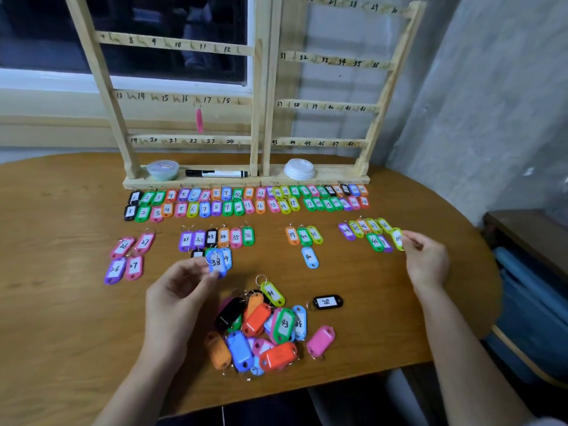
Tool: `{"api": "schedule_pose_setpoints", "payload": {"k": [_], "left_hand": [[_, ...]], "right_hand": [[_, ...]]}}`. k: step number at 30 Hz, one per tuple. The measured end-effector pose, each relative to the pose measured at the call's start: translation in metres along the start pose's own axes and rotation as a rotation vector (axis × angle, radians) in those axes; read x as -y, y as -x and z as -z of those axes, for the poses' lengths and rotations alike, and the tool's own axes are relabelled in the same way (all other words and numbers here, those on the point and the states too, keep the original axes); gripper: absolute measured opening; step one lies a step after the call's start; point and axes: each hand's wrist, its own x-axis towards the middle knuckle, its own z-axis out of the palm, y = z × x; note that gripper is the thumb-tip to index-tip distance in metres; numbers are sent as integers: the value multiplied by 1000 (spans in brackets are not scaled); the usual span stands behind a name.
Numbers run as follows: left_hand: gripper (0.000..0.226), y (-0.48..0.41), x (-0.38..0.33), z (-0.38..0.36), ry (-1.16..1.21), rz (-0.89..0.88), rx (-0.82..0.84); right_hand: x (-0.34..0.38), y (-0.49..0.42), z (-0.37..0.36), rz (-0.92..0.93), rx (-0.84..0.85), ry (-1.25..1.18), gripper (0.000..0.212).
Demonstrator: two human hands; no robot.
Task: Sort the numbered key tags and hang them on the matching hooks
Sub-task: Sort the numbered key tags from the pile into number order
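Left hand [181, 290]: pinches blue tag [217, 263], marked 28, thumb against fingertips, lifted just over the sorted rows [216, 238].
Right hand [427, 259]: fingertips closed on yellow-green tag [398, 239] at the table's right; contact partly hidden, probably a pinch.
Handling: light, rigid plastic shells, smooth and likely slippery. Grip the flat faces and leave the wire ring [211, 258] free for hooking.
Pile [261, 330]: unsorted tags, mixed colours, overlapping, between the hands.
Rack [261, 103]: bare wood rails, handwritten numbers; one pink tag [199, 119] hangs near 17.
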Motion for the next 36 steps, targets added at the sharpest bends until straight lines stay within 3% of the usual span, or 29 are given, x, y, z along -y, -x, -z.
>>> {"api": "schedule_pose_setpoints", "payload": {"k": [9, 15, 19, 36], "left_hand": [[11, 0, 3, 0, -27, 5, -9], [11, 0, 4, -1, -21, 20, -10], [11, 1, 2, 0, -36, 21, 3], [10, 0, 2, 1, -29, 29, -5]], "right_hand": [[-2, -11, 0, -24, 77, 186, 18], [-2, 20, 4, 342, 85, 316, 23], [-2, 35, 6, 472, 118, 430, 26], [0, 37, 9, 428, 179, 482, 35]]}}
